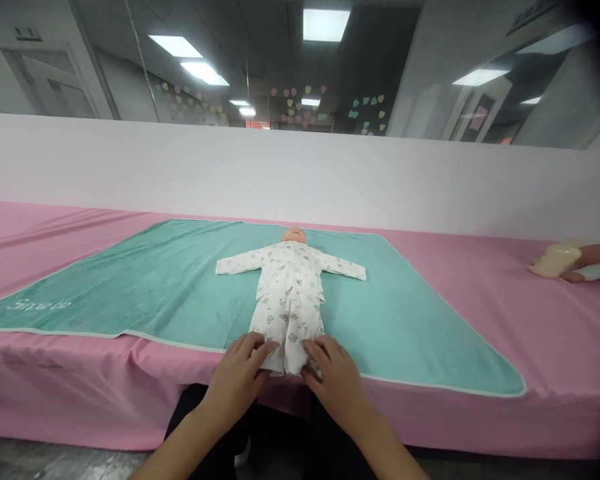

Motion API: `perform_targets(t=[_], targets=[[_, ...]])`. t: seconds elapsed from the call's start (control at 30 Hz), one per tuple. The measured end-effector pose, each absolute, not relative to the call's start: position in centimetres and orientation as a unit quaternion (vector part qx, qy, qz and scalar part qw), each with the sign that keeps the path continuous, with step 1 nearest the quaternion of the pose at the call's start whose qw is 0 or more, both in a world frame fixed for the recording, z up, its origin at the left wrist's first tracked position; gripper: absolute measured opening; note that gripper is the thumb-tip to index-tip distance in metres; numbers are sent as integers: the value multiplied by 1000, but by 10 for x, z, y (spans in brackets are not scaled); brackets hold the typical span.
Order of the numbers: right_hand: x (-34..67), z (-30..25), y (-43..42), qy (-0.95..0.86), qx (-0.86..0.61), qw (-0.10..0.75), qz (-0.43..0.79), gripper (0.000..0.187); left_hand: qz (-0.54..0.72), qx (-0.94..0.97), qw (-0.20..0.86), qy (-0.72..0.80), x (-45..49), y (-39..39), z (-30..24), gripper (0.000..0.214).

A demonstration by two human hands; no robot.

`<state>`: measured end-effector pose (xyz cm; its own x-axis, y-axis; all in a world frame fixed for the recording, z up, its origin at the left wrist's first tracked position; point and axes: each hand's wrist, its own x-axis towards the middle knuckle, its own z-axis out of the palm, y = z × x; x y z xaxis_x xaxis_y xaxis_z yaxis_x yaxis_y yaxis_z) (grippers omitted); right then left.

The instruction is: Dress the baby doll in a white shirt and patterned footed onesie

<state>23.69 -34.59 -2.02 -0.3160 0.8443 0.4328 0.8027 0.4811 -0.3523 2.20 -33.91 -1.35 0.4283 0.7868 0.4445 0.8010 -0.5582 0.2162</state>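
Note:
A baby doll lies on its back, its head (294, 235) at the far side and its feet toward me. It wears a white printed long-sleeved top (291, 270) with both sleeves spread out, and matching trousers (287, 320). My left hand (243, 370) is closed on the lower end of one trouser leg, thumb and fingers pinching the cloth. On the other leg's hem, my right hand (334, 377) pinches the fabric in the same way. The doll's hands and feet do not show. Under the doll is a green blanket (180, 287) with white edging.
A pink cloth (480, 300) covers the table beneath the blanket. At the far right lies a cream-coloured object (555, 260), beside something skin-toned with a pale sleeve that I cannot make out. A white wall (280, 173) with a mirror or window above it stands behind.

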Motion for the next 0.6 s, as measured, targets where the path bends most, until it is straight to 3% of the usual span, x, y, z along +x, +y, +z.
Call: perform_targets(t=[0.13,0.33,0.6], targets=[[235,-14,-342,-822,-483,301,11,31,-226,-863,21,-452,28,-329,-4,49],[271,-22,-363,-792,-472,386,31,28,-268,-843,8,-466,12,-340,-2,38],[268,-43,-373,-825,-452,337,-31,23,-371,-831,67,-409,4,-360,-20,31]])
